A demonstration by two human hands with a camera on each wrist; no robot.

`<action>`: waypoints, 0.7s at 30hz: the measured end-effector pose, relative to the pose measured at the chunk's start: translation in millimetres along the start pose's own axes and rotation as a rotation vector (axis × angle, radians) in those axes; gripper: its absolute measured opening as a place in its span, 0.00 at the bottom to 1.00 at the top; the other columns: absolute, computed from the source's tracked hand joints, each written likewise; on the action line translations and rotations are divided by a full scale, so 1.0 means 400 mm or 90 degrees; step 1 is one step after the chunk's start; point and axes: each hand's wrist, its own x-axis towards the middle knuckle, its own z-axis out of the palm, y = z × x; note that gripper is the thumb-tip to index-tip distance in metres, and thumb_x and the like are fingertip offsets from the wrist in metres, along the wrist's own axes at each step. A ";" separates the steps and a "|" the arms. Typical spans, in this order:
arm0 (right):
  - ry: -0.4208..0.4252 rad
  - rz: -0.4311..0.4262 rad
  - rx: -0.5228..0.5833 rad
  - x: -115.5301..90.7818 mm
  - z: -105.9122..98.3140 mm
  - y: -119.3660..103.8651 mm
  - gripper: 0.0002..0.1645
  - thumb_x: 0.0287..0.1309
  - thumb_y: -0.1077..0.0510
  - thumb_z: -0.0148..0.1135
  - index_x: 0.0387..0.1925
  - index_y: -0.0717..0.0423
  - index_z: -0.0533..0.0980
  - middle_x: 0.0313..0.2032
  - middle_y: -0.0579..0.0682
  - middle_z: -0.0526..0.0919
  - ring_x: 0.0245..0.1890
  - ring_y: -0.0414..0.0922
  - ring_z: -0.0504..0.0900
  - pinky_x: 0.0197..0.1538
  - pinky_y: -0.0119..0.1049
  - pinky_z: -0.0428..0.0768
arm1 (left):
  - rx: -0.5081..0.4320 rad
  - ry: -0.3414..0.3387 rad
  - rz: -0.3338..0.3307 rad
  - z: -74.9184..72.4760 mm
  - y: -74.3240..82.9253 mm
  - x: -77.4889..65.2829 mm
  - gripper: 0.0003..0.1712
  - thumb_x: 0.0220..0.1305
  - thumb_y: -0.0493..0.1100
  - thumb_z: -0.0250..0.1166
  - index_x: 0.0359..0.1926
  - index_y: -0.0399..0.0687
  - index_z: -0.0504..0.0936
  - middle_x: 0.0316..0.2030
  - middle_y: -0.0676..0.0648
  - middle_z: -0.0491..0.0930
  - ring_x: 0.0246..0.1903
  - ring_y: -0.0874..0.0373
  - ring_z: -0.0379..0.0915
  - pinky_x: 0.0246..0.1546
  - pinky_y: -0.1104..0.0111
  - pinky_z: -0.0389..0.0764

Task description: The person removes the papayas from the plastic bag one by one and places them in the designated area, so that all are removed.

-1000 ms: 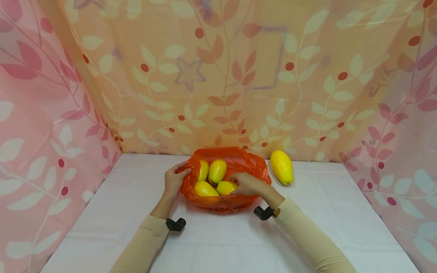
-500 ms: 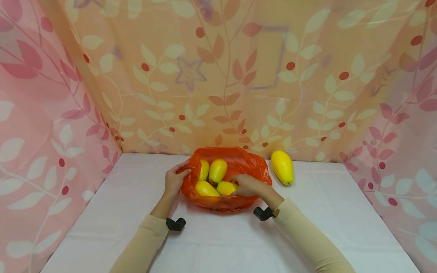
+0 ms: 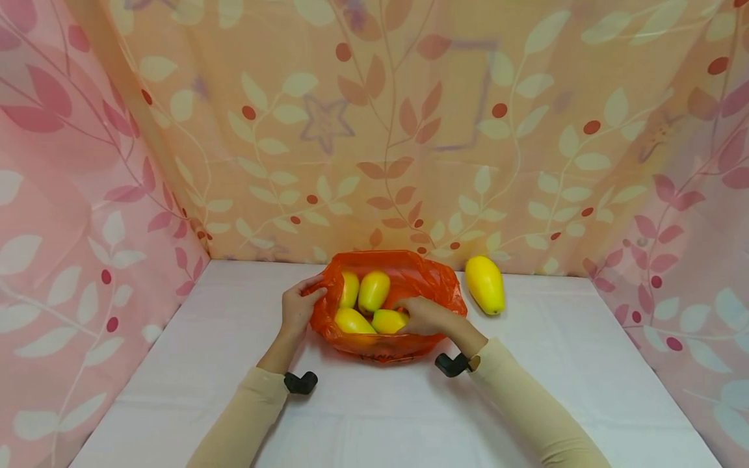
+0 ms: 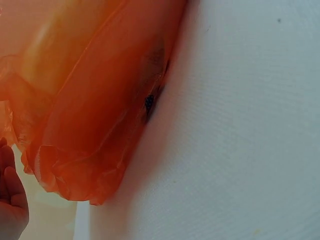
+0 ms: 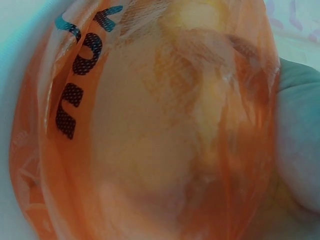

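Observation:
An orange-red plastic bag (image 3: 404,263) lies with its mouth spread wide on the white table. My left hand (image 3: 296,311) pinches the bag's left rim between thumb and fingers. Inside the opening, my right hand (image 3: 432,318) grips the right end of a yellow mango (image 3: 387,321); its fingertips are partly hidden. Three more mangoes sit in the bag: one upright at the back (image 3: 373,291), one at the left wall (image 3: 349,290) and one in front (image 3: 353,321). Through the bag film (image 5: 150,140) in the right wrist view, yellow shapes show beside the hand.
Another large yellow mango (image 3: 485,285) lies on the table (image 3: 374,416) to the right of the bag, near the back curtain (image 3: 386,130). Patterned pink cloth walls stand on the left (image 3: 82,247) and right. Black wrist mounts (image 3: 301,383) jut from both wrists.
Hardly anything moves. Both hands keep their places at the bag, and the mangoes lie as before; the view has shifted very slightly.

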 end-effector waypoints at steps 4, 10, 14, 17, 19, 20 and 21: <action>0.003 -0.008 -0.007 -0.002 0.001 0.001 0.30 0.53 0.48 0.72 0.57 0.50 0.75 0.49 0.46 0.81 0.46 0.44 0.76 0.59 0.44 0.78 | -0.010 0.004 -0.006 -0.001 -0.001 0.001 0.19 0.62 0.38 0.67 0.54 0.41 0.83 0.56 0.40 0.80 0.58 0.52 0.73 0.55 0.71 0.79; 0.018 -0.024 -0.004 -0.006 -0.002 -0.001 0.29 0.52 0.51 0.73 0.56 0.52 0.75 0.49 0.48 0.82 0.46 0.45 0.77 0.59 0.45 0.78 | -0.007 0.004 -0.004 0.002 0.005 -0.007 0.19 0.62 0.37 0.67 0.54 0.41 0.83 0.55 0.40 0.81 0.58 0.51 0.73 0.56 0.69 0.79; 0.029 -0.019 -0.008 -0.010 -0.009 -0.005 0.30 0.52 0.52 0.73 0.57 0.52 0.75 0.49 0.48 0.81 0.47 0.45 0.76 0.59 0.45 0.78 | -0.006 0.003 0.003 0.004 0.007 -0.009 0.18 0.62 0.37 0.67 0.54 0.41 0.83 0.55 0.39 0.81 0.58 0.52 0.73 0.55 0.70 0.79; 0.041 -0.019 -0.008 -0.014 -0.015 -0.009 0.31 0.51 0.51 0.74 0.57 0.52 0.75 0.49 0.49 0.81 0.46 0.45 0.76 0.59 0.44 0.78 | -0.020 0.006 -0.001 0.005 0.007 -0.008 0.18 0.62 0.37 0.67 0.54 0.41 0.83 0.54 0.40 0.82 0.57 0.52 0.73 0.50 0.77 0.80; 0.051 -0.019 -0.004 -0.017 -0.020 -0.011 0.32 0.50 0.50 0.74 0.57 0.52 0.75 0.50 0.48 0.81 0.47 0.45 0.76 0.58 0.44 0.78 | -0.030 0.007 -0.006 0.005 0.006 -0.007 0.19 0.62 0.38 0.68 0.54 0.41 0.83 0.54 0.40 0.82 0.57 0.52 0.74 0.48 0.81 0.79; 0.056 -0.019 -0.001 -0.019 -0.023 -0.012 0.33 0.50 0.50 0.74 0.58 0.52 0.75 0.50 0.48 0.81 0.47 0.45 0.76 0.58 0.44 0.78 | -0.032 0.007 -0.007 0.005 0.006 -0.006 0.19 0.62 0.37 0.68 0.54 0.41 0.83 0.54 0.41 0.82 0.56 0.53 0.74 0.47 0.81 0.79; 0.060 -0.019 0.003 -0.020 -0.026 -0.013 0.33 0.50 0.50 0.74 0.58 0.52 0.75 0.50 0.48 0.81 0.47 0.45 0.76 0.58 0.44 0.78 | -0.036 0.008 -0.008 0.005 0.007 -0.005 0.19 0.61 0.37 0.68 0.54 0.41 0.83 0.54 0.41 0.82 0.56 0.53 0.74 0.47 0.81 0.79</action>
